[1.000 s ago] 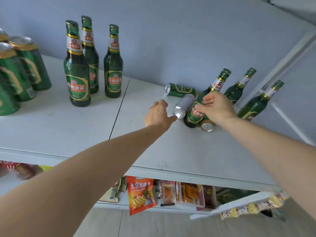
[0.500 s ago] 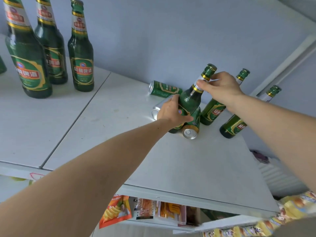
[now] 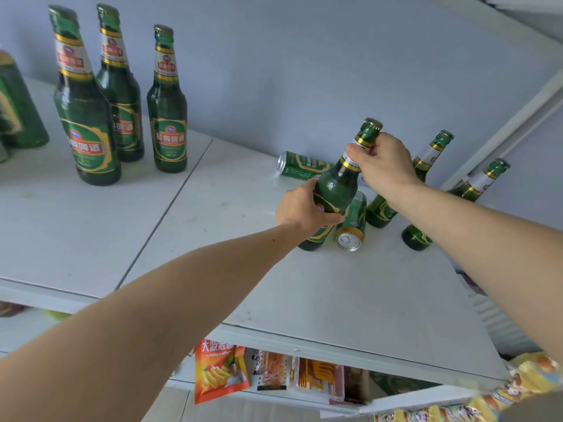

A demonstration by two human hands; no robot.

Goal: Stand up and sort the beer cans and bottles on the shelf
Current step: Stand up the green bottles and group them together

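Bottle (image 3: 336,190) tilted more upright than before, base on shelf (image 3: 335,300).
Left hand (image 3: 300,208) gripped its body, right hand (image 3: 382,162) pinched its neck.

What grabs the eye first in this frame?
Both hands on one green bottle at centre right: the left hand grips its body, the right hand its neck. Behind it two bottles lean on the wall beside toppled cans; three upright bottles stand far left.
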